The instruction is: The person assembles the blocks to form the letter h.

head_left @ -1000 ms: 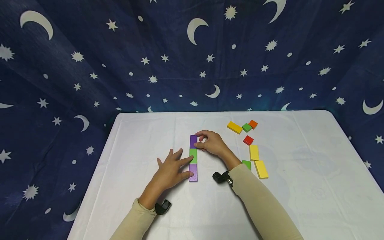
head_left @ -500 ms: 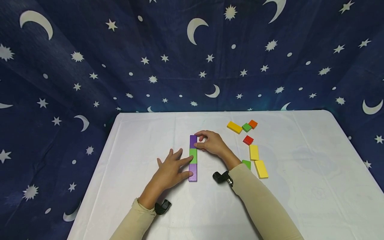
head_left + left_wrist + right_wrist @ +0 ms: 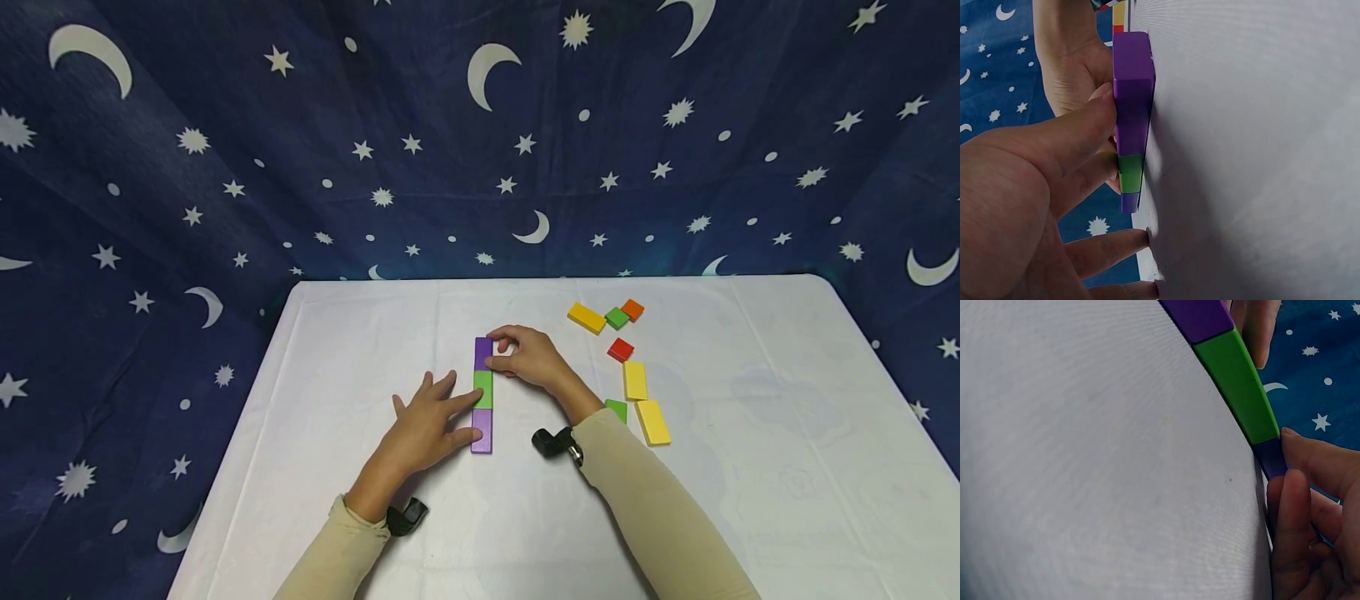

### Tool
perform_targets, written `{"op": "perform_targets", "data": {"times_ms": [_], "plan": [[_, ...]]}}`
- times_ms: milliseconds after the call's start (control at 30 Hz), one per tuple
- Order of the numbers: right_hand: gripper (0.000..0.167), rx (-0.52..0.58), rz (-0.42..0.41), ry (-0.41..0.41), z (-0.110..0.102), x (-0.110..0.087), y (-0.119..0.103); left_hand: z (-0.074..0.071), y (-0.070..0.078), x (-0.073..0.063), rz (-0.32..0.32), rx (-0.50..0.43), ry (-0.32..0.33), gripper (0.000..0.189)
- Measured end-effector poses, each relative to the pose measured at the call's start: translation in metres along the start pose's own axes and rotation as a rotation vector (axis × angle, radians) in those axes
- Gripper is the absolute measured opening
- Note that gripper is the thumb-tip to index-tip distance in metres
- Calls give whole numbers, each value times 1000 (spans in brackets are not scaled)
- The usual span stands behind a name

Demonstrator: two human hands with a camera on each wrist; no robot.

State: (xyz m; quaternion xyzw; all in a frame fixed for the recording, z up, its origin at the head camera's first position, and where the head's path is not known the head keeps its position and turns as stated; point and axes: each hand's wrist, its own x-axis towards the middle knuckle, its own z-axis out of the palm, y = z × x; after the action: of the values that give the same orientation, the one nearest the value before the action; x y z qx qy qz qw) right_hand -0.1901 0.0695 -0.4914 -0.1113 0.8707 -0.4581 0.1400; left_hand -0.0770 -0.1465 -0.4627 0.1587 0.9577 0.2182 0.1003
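The right hand [image 3: 528, 358] pinches the far purple block [image 3: 483, 353] of a purple-green-purple row; the left hand [image 3: 427, 429], fingers straight, presses the green block [image 3: 483, 389] and near purple block [image 3: 482, 430] sideways. Loose yellow blocks [image 3: 645, 402] (plus red, orange, green) lie near on the right. The white table [image 3: 337, 367] is bare to the left.

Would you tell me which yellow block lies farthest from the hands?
The yellow rectangular block at the far group, beside the small green block; the other two yellow ones lie nearer the right forearm.
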Motion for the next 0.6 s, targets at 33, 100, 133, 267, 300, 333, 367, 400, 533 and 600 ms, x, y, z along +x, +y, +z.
{"op": "perform_targets", "data": {"times_ms": [33, 100, 133, 267, 300, 333, 367, 400, 533, 600], "plan": [[45, -1, 1, 0, 0, 0, 0, 0, 0, 0, -1, 0, 0, 61], [45, -4, 2, 1, 0, 0, 0, 0, 0, 0, -1, 1, 1, 61], [45, -2, 2, 0, 0, 0, 0, 0, 0, 0, -1, 1, 2, 61], [46, 4, 7, -3, 0, 0, 0, 0, 0, 0, 0, 0, 0, 61], [47, 11, 14, -6, 0, -1, 0, 0, 0, 0, 0, 0, -1, 61], [48, 27, 26, -11, -1, -2, -1, 0, 0, 0, 0, 1, -2, 61], [49, 43, 42, -18, -2, -2, -1, 1, 0, 1, 0, 4, -2, 61], [50, 69, 56, -27, -3, -3, -1, 0, 1, 1, -2, 5, -3, 61], [51, 196, 126, -58, -9, -6, -3, 0, 1, 1, -6, 14, -4, 61], [51, 239, 138, -63, -14, -7, -5, -1, 1, 0, -9, 24, -3, 61]]}}
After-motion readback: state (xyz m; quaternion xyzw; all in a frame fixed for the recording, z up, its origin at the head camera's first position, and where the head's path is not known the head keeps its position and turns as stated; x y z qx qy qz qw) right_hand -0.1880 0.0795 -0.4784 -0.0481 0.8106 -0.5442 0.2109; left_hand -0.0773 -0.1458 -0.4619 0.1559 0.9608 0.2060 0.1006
